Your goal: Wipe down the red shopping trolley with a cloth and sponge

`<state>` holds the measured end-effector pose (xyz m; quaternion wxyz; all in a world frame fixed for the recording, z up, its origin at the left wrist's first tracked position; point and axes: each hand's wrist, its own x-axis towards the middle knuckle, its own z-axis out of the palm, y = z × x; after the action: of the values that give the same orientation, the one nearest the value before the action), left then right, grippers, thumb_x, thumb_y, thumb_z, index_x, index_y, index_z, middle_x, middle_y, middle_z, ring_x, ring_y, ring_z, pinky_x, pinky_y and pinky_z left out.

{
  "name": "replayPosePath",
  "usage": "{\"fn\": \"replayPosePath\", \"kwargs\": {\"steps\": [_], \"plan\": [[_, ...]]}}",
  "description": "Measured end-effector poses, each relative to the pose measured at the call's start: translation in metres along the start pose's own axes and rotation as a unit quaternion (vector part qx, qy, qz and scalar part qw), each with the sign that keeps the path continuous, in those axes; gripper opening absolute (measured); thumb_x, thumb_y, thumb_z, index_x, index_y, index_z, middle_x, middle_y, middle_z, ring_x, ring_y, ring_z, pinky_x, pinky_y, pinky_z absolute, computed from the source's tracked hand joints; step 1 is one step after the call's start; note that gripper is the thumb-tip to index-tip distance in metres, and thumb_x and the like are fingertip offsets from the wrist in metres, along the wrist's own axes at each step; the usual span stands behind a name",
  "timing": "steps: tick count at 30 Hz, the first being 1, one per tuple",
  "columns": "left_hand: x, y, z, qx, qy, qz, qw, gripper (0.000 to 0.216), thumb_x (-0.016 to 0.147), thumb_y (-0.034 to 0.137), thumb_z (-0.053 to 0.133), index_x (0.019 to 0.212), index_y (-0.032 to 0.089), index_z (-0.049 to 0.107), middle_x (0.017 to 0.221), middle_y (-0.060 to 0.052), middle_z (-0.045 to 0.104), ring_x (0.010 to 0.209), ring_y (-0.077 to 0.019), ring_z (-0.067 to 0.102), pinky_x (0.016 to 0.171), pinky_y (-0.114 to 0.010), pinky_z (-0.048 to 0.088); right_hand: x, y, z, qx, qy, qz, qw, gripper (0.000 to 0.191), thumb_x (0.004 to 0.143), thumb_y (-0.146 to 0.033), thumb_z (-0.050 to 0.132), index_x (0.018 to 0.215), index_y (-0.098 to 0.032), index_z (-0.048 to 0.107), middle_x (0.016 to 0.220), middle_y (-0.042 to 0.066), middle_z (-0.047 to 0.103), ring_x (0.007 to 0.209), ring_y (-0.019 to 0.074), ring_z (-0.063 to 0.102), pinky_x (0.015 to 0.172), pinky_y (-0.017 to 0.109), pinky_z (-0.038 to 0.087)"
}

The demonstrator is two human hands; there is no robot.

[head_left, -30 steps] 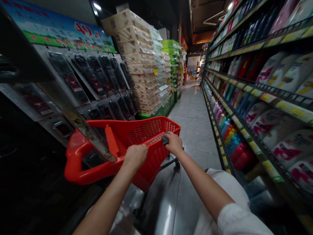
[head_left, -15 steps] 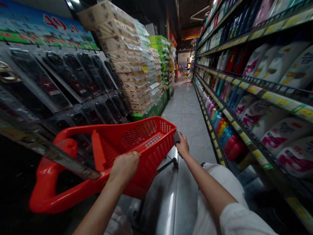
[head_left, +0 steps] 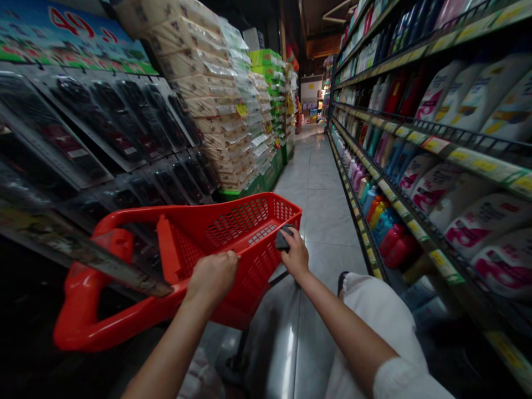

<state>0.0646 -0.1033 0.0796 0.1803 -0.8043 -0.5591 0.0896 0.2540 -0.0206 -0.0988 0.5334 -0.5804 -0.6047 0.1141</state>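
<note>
A red plastic shopping cart (head_left: 239, 299) stands at an angle in the aisle, its slotted basket bare inside where I can see. My left hand (head_left: 214, 275) is closed over the near rim of the cart. Against the outer side of the basket, close to the front corner, my right hand (head_left: 296, 254) holds a small dark grey pad (head_left: 284, 238), perhaps a sponge or folded cloth. Its fingers are bent round the pad. A worn pole (head_left: 103, 263) slants in from the left and ends at the cart's handle section.
To the left, packaged dark goods (head_left: 133, 122) hang on a rack below a price sign (head_left: 83, 36). Wrapped stacks (head_left: 199, 94) stand beyond it. Shelves of bottles (head_left: 474, 221) run along the right. Grey tiled floor (head_left: 313, 177) stretches ahead.
My right hand has moved left with the grey pad, from just past the cart's front corner onto the basket's side. My left hand keeps its grip on the rim.
</note>
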Motion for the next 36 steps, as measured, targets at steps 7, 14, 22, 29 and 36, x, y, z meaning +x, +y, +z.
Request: {"fn": "replayPosePath", "kwargs": {"steps": [7,14,22,29,36], "plan": [[-0.003,0.004,0.003,-0.004,0.009,-0.001,1.000,0.039,0.091,0.008,0.028,0.086,0.006,0.067,0.075,-0.020,0.071,0.069,-0.0353,0.072,0.059,-0.046,0.056,0.051,0.026,-0.030,-0.054,0.041,0.141,0.988,0.058,0.070,-0.005,0.049,0.123,-0.019,0.067,0.137,0.010,0.054,0.121,0.0261,0.055,0.108,0.040,0.042],[0.002,0.007,-0.002,-0.017,0.004,-0.012,1.000,0.040,0.092,0.012,0.028,0.087,0.005,0.067,0.077,-0.023,0.071,0.072,-0.0362,0.072,0.061,-0.046,0.055,-0.019,-0.040,0.002,-0.003,0.013,0.025,1.000,0.056,0.070,-0.010,0.055,0.123,-0.024,0.064,0.137,0.007,0.053,0.126,0.0249,0.051,0.107,0.039,0.043],[-0.004,0.002,-0.001,-0.019,0.008,-0.005,1.000,0.042,0.093,0.015,0.026,0.089,0.007,0.067,0.077,-0.022,0.070,0.072,-0.0351,0.071,0.060,-0.042,0.053,-0.030,-0.028,0.006,0.011,-0.022,-0.034,0.999,0.043,0.077,-0.014,0.057,0.117,-0.029,0.064,0.136,0.004,0.052,0.122,0.0234,0.052,0.104,0.038,0.044],[-0.008,0.001,0.003,-0.007,0.003,-0.010,1.000,0.042,0.094,0.014,0.025,0.088,0.008,0.067,0.075,-0.020,0.071,0.070,-0.0344,0.071,0.060,-0.043,0.054,0.024,0.060,-0.018,0.032,0.137,0.208,0.968,0.057,0.070,-0.019,0.058,0.127,-0.019,0.052,0.128,0.013,0.058,0.114,0.0259,0.058,0.098,0.041,0.047],[-0.008,0.002,0.001,0.007,-0.017,-0.011,1.000,0.041,0.094,0.014,0.026,0.088,0.009,0.067,0.075,-0.018,0.070,0.068,-0.0338,0.071,0.059,-0.042,0.054,0.009,0.082,0.020,0.116,0.174,0.155,0.965,0.061,0.068,-0.023,0.059,0.128,-0.018,0.051,0.130,0.012,0.060,0.119,0.0234,0.057,0.103,0.040,0.044]]}}
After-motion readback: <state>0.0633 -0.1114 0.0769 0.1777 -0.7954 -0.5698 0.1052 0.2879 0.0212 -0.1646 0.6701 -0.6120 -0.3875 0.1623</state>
